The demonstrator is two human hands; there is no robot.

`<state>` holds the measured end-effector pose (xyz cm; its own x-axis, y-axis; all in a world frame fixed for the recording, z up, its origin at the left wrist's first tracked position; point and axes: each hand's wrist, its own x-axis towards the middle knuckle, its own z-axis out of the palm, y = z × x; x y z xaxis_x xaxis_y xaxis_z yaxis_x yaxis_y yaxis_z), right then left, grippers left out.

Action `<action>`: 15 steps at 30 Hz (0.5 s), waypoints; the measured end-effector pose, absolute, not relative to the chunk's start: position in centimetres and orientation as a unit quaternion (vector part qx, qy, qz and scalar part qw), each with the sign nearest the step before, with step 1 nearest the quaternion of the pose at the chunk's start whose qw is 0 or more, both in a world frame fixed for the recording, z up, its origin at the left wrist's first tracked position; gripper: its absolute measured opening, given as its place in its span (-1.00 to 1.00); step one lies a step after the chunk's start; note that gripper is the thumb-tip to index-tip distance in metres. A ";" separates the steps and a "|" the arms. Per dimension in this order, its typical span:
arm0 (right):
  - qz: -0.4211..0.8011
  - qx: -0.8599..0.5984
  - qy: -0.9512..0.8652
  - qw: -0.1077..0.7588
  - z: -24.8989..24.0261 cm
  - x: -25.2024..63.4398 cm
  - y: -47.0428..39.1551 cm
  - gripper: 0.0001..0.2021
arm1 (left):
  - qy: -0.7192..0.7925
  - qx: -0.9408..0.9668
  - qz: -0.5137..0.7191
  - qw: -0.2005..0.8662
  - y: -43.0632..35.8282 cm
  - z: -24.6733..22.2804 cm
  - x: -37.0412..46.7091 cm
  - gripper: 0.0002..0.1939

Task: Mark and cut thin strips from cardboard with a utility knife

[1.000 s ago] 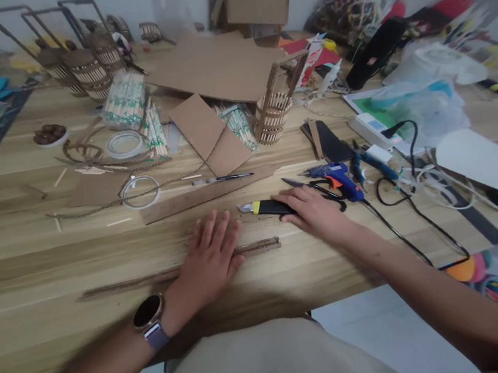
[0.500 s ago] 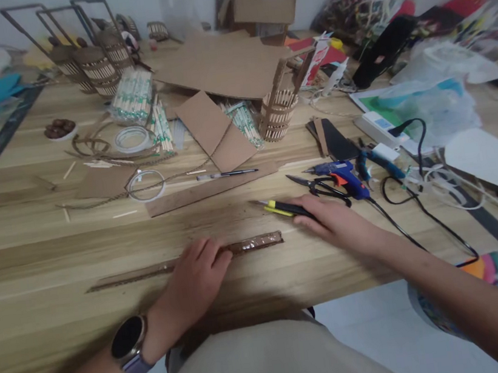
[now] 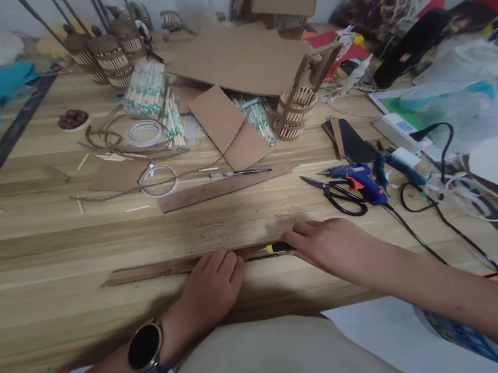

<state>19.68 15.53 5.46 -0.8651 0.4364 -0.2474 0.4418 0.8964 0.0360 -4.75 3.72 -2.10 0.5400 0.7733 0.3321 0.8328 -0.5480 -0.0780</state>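
A narrow brown cardboard strip (image 3: 145, 273) lies along the front of the wooden table. My left hand (image 3: 218, 282), a watch on its wrist, presses on the strip with its fingers bent over it. My right hand (image 3: 318, 241) is closed round a black and yellow utility knife (image 3: 279, 247). The knife's tip points left, over the strip's right part, a short way from my left fingers. Behind the strip lie a longer cardboard piece (image 3: 226, 187) and a pen (image 3: 240, 173).
Right of centre are black scissors (image 3: 341, 192), a blue glue gun (image 3: 361, 181) and its cable. Farther back stand a stick-and-cardboard lantern (image 3: 294, 110), tape rolls (image 3: 145, 133), stick bundles (image 3: 146, 90) and a large cardboard sheet (image 3: 236, 59).
My right hand has brought the knife down and towards me, onto the strip. The strip now lies straighter, with my left hand still on it. The view has shifted slightly.
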 end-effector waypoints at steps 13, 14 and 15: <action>0.032 0.208 0.941 0.267 7.9 16.2 14.6 -0.78 | -0.476 -0.860 -0.186 0.007 3.9 -2.6 -5.5 -0.68; 0.032 0.207 0.939 0.274 8.0 16.0 14.6 -0.78 | -0.474 -0.861 -0.186 -0.010 3.9 -2.7 -5.6 -0.68; 0.031 0.205 0.938 0.278 8.0 15.8 14.5 -0.78 | -0.473 -0.861 -0.184 -0.027 3.9 -2.7 -5.7 -0.67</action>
<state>15.83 14.53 8.02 -0.7616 0.4025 -0.5079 0.3682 0.9137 0.1720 -5.73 3.86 -2.70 0.4847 0.8244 0.2922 0.8048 -0.5512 0.2203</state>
